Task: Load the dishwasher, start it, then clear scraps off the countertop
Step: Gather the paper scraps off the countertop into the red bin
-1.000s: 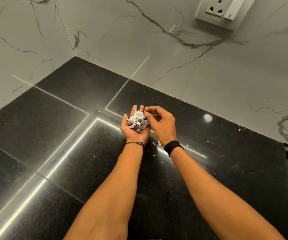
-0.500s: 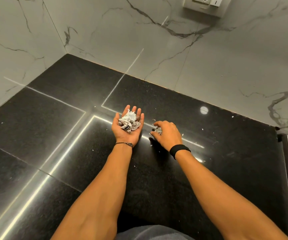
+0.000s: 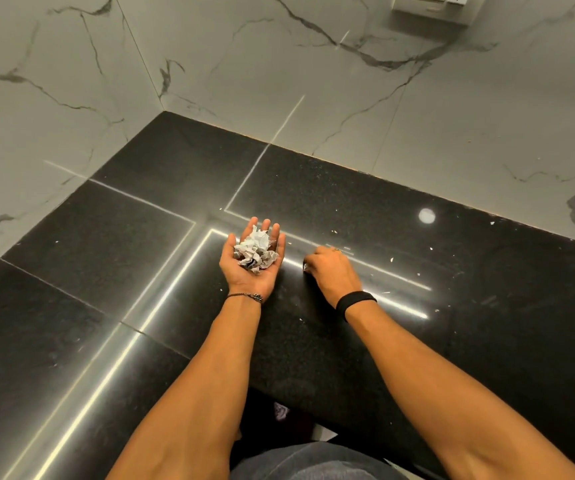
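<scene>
My left hand (image 3: 249, 268) is held palm up just above the black countertop (image 3: 140, 258), and a heap of crumpled white paper scraps (image 3: 255, 251) lies in the palm with the fingers nearly straight. My right hand (image 3: 331, 271) rests knuckles up on the counter a little to the right. Its fingers are curled under, and a small white scrap (image 3: 305, 267) shows at the fingertips. Tiny white bits (image 3: 391, 260) lie scattered over the counter further right.
White marble walls (image 3: 279, 74) close the counter at the back and on the left, meeting in a corner. A wall socket (image 3: 431, 8) sits at the top right. The counter's front edge (image 3: 313, 407) runs just under my forearms.
My right hand left the heap in my left palm, dropped to the counter on the right and curled over a small scrap. The left hand stayed palm up with the heap.
</scene>
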`<control>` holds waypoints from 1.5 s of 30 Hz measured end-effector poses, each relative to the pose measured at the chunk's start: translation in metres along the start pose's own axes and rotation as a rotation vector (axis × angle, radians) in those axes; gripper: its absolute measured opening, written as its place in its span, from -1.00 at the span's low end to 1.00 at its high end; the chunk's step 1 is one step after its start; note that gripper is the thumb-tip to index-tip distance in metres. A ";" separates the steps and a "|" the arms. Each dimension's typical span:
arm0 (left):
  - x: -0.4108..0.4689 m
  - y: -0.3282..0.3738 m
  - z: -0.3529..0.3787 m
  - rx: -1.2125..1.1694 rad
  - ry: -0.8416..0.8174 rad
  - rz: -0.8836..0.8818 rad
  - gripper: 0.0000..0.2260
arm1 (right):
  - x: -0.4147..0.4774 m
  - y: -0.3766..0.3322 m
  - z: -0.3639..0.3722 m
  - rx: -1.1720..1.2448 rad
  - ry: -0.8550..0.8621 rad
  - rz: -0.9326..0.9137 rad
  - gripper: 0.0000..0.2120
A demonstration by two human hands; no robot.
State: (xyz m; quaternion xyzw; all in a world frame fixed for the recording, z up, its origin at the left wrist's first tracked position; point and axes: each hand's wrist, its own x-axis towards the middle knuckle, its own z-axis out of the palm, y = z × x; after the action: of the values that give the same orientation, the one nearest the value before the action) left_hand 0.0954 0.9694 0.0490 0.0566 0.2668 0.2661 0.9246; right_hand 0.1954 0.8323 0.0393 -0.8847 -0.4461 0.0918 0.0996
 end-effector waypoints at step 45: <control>-0.003 -0.021 0.018 -0.194 -0.090 -0.044 -0.52 | -0.006 -0.021 -0.056 0.755 0.345 0.098 -0.91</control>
State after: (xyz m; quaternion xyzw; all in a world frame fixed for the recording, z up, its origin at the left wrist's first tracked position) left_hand 0.1122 0.9508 0.0609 -0.0273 0.1991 0.2673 0.9424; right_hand 0.1899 0.8342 0.0988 -0.8085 -0.3153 0.1041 0.4859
